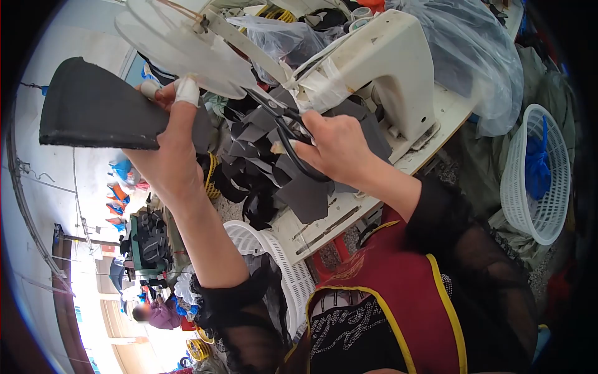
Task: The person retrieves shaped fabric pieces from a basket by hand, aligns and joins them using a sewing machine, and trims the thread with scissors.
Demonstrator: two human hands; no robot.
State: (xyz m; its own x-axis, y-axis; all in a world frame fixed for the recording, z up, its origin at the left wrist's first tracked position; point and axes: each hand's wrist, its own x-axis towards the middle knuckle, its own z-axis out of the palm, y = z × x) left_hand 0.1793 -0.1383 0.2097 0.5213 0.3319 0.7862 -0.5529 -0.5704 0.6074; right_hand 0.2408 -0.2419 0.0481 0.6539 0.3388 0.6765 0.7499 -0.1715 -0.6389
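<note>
My left hand [171,146], raised at the left, is closed on a folded dark grey fabric piece [93,106]. White tape wraps the tips of its thumb and a finger. In my right hand [339,146] is a pair of scissors [288,146] with black handles, its blades pointing up and left toward the left hand. The blades are apart from the held fabric. Under and behind the scissors lies a heap of dark grey fabric pieces [305,193] on the sewing table [286,243].
A white sewing machine [398,56] stands just beyond my right hand. Clear plastic bags [479,68] lie behind it. White plastic baskets stand right [536,218] and below the table edge [296,274]. A person in purple [163,316] is far off at lower left.
</note>
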